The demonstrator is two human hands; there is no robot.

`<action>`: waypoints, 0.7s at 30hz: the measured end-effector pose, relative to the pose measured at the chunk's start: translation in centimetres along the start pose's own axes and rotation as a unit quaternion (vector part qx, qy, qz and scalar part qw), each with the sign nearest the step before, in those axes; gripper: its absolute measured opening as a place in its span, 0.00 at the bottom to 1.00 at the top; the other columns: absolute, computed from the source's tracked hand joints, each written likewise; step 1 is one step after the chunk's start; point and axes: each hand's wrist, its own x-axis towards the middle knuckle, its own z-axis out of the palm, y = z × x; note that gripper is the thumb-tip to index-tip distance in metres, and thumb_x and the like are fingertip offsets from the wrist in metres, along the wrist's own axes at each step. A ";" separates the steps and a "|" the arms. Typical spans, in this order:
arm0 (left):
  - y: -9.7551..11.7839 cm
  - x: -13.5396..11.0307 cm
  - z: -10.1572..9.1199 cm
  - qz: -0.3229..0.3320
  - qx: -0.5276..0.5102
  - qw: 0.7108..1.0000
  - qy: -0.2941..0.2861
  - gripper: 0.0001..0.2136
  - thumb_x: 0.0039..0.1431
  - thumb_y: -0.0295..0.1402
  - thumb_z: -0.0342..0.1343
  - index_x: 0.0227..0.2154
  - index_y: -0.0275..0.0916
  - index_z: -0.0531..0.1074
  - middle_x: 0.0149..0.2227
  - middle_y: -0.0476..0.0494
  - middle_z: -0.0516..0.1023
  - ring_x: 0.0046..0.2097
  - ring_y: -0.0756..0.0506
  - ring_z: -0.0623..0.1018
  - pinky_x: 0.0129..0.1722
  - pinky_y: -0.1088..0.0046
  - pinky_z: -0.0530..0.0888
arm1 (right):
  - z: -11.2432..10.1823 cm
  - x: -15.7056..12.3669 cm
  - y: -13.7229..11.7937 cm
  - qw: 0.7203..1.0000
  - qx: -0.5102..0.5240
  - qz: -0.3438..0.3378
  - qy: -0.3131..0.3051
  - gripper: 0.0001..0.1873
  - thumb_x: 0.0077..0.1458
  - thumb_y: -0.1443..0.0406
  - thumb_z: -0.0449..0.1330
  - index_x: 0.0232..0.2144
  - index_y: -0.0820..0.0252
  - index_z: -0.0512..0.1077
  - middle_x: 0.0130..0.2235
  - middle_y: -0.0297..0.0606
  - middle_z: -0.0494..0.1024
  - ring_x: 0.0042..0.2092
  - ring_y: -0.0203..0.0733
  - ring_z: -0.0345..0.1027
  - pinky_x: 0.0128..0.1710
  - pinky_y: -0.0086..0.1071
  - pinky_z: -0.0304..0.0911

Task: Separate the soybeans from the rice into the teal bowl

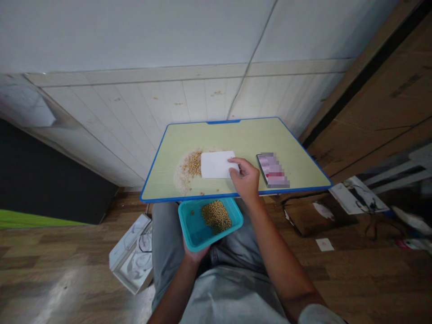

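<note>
My right hand (246, 177) pinches the right end of a white card (218, 164) between thumb and fingers, low over the tabletop. At the card's left edge lies a heap of yellow-brown beans (193, 164), with pale rice-like grains (182, 177) spread around them. Below the table's front edge, my left hand (196, 253) grips a turquoise plastic basket (192, 238) from underneath, its fingers mostly hidden. More beans (216, 216) lie inside the basket, gathered toward its right side. A few single beans sit near the table's front edge.
A small pale-green table (246, 135) with a blue rim stands against the wall. On its right lies a phone (272, 170), partly blurred. A white box (133, 256) is on the floor at left. Cardboard (378, 103) and cables (362, 198) are at right.
</note>
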 end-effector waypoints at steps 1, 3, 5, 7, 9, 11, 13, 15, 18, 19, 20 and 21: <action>0.0 -0.1 0.1 0.002 0.004 1.000 0.012 0.37 0.82 0.61 0.34 0.69 0.53 0.83 0.77 0.49 0.79 0.89 0.36 0.53 0.87 0.41 0.45 | 0.1 0.0 0.1 1.000 -0.013 0.010 0.021 0.18 0.58 0.72 0.64 0.46 0.53 0.87 0.45 0.36 0.92 0.40 0.43 0.82 0.38 0.39 0.76; 0.0 -0.2 0.5 0.005 0.011 0.999 0.035 0.36 0.82 0.60 0.35 0.67 0.52 0.85 0.75 0.49 0.81 0.88 0.36 0.55 0.87 0.42 0.47 | 0.2 0.0 0.2 0.997 -0.036 0.029 0.057 0.18 0.59 0.73 0.63 0.46 0.53 0.87 0.43 0.35 0.91 0.37 0.43 0.80 0.37 0.40 0.76; 0.2 -0.4 1.1 0.003 0.016 0.999 0.051 0.34 0.83 0.58 0.37 0.64 0.53 0.87 0.74 0.50 0.82 0.88 0.35 0.58 0.87 0.42 0.49 | 0.2 0.0 0.3 0.996 -0.047 0.034 0.074 0.19 0.59 0.74 0.62 0.46 0.53 0.86 0.43 0.35 0.91 0.37 0.43 0.80 0.39 0.42 0.77; 0.4 -0.5 1.9 -0.004 0.030 0.997 0.070 0.33 0.83 0.57 0.37 0.62 0.54 0.88 0.74 0.52 0.82 0.87 0.33 0.60 0.87 0.40 0.50 | 0.2 0.0 0.3 0.995 -0.046 0.032 0.080 0.19 0.59 0.74 0.62 0.47 0.53 0.86 0.44 0.37 0.90 0.39 0.45 0.80 0.41 0.43 0.79; 0.6 -0.5 2.8 -0.009 0.067 0.993 0.101 0.34 0.82 0.58 0.35 0.60 0.56 0.89 0.74 0.53 0.82 0.86 0.30 0.61 0.86 0.37 0.52 | 0.2 -0.1 0.2 0.995 -0.037 0.031 0.088 0.18 0.60 0.73 0.63 0.47 0.53 0.86 0.45 0.38 0.90 0.40 0.45 0.80 0.42 0.43 0.79; 0.7 -0.5 3.5 -0.008 0.086 0.990 0.109 0.35 0.82 0.59 0.35 0.59 0.56 0.89 0.74 0.54 0.82 0.86 0.29 0.61 0.86 0.37 0.53 | 0.1 -0.1 0.2 0.996 -0.017 0.024 0.084 0.17 0.60 0.72 0.63 0.46 0.53 0.86 0.45 0.38 0.91 0.40 0.45 0.81 0.40 0.42 0.77; 0.6 -0.4 3.7 -0.007 0.073 0.994 0.080 0.35 0.81 0.60 0.37 0.60 0.55 0.89 0.75 0.54 0.80 0.87 0.30 0.59 0.87 0.39 0.51 | 0.1 -0.1 0.2 0.998 0.009 0.009 0.061 0.16 0.60 0.71 0.64 0.45 0.53 0.86 0.44 0.38 0.91 0.41 0.46 0.82 0.39 0.41 0.77; 0.5 -0.4 3.7 -0.002 0.051 0.998 0.041 0.35 0.81 0.61 0.38 0.63 0.53 0.87 0.77 0.53 0.78 0.88 0.32 0.56 0.87 0.42 0.46 | 0.0 -0.1 0.1 0.999 0.021 -0.003 0.033 0.16 0.58 0.70 0.64 0.45 0.53 0.87 0.44 0.38 0.91 0.42 0.46 0.83 0.40 0.41 0.77; 0.2 -0.4 3.1 0.003 0.041 0.999 0.011 0.35 0.80 0.63 0.40 0.67 0.51 0.85 0.79 0.52 0.76 0.89 0.33 0.53 0.87 0.41 0.41 | 0.0 -0.1 0.1 0.999 0.006 -0.006 0.037 0.17 0.57 0.72 0.62 0.44 0.53 0.86 0.44 0.38 0.92 0.43 0.47 0.84 0.42 0.42 0.79; 0.2 -0.3 2.8 0.001 0.041 0.999 0.008 0.35 0.80 0.63 0.40 0.67 0.51 0.84 0.79 0.52 0.76 0.89 0.34 0.52 0.87 0.41 0.40 | 0.0 -0.1 0.1 0.999 -0.002 -0.003 0.051 0.18 0.56 0.72 0.62 0.44 0.53 0.86 0.44 0.38 0.92 0.43 0.47 0.84 0.43 0.43 0.80; 0.2 -0.3 2.5 -0.003 0.039 0.999 0.004 0.35 0.81 0.63 0.39 0.68 0.52 0.84 0.79 0.53 0.75 0.89 0.35 0.51 0.87 0.42 0.40 | 0.0 -0.1 0.2 0.998 -0.012 0.001 0.067 0.18 0.57 0.73 0.61 0.44 0.52 0.86 0.44 0.38 0.91 0.43 0.48 0.84 0.44 0.44 0.80; 0.2 -0.2 2.2 -0.008 0.037 0.999 -0.001 0.35 0.81 0.62 0.39 0.68 0.52 0.84 0.79 0.54 0.74 0.89 0.36 0.50 0.87 0.43 0.39 | 0.0 -0.1 0.2 0.996 -0.021 0.006 0.083 0.18 0.57 0.73 0.61 0.44 0.52 0.86 0.44 0.38 0.91 0.44 0.48 0.85 0.45 0.45 0.81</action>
